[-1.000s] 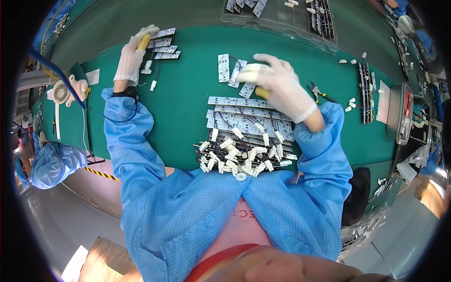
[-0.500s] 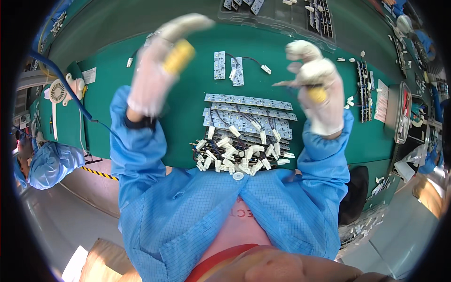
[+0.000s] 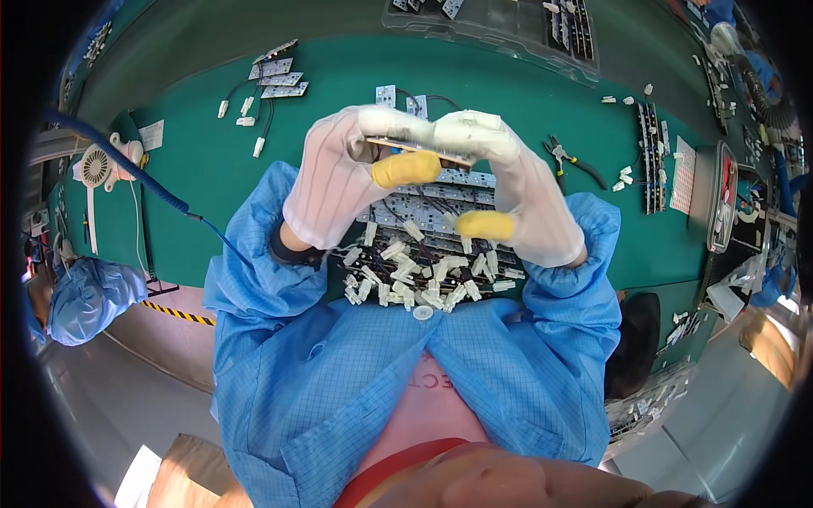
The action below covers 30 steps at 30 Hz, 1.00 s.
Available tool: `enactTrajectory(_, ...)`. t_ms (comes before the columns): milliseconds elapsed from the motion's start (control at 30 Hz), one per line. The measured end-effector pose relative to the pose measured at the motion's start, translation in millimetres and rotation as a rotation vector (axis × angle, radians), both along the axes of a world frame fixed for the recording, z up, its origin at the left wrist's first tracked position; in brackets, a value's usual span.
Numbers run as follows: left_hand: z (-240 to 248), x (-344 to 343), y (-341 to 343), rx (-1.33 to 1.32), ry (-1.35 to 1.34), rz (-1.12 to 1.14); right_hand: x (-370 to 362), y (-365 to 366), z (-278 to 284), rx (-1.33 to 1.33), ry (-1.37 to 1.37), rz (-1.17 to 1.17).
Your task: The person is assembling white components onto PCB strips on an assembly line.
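Observation:
Both my hands wear white gloves with yellow thumb tips. My left hand (image 3: 326, 178) pinches a narrow circuit board strip (image 3: 456, 159) between thumb and fingers, edge-on above the stack. My right hand (image 3: 538, 199) has its fingers over the strip's right end, while its thumb is lower and apart from it. Below lie stacked LED board strips (image 3: 419, 213), partly hidden by my hands. Their dark wires end in a heap of white connectors (image 3: 436, 271) close to my body. Two small LED boards (image 3: 385, 95) with wires lie just beyond my hands.
At the far left lie several short wired boards (image 3: 282, 80). Pliers with black and yellow handles (image 3: 586, 172) rest right of my right hand. A clear tray (image 3: 508, 52) stands at the back, a small white fan (image 3: 102, 165) at left. A blue coiled cord (image 3: 127, 157) crosses the left side.
My left hand has come from the far left to the middle and now holds a strip. My right hand has moved left to meet it, uncovering the pliers on the green table.

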<state>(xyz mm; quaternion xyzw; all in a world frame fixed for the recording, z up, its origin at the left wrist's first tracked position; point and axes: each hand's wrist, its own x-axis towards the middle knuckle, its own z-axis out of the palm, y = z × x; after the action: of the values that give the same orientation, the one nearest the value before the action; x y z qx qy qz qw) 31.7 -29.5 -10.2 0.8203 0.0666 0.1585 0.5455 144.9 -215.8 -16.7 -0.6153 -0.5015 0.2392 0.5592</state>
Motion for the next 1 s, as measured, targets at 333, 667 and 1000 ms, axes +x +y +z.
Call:
enactTrajectory(333,-7,5,-8,0.361,-0.307,0.002,-4,-3,7,-0.044,0.609,0.044)
enactTrajectory(667,-21,-4,-14,-0.100,-0.186,-0.033,-11,-9,20,-0.086,0.260,-0.363)
enactTrajectory(1000,-3,-5,-7,0.216,-0.227,0.059,-10,-11,20,-0.045,0.351,-0.235)
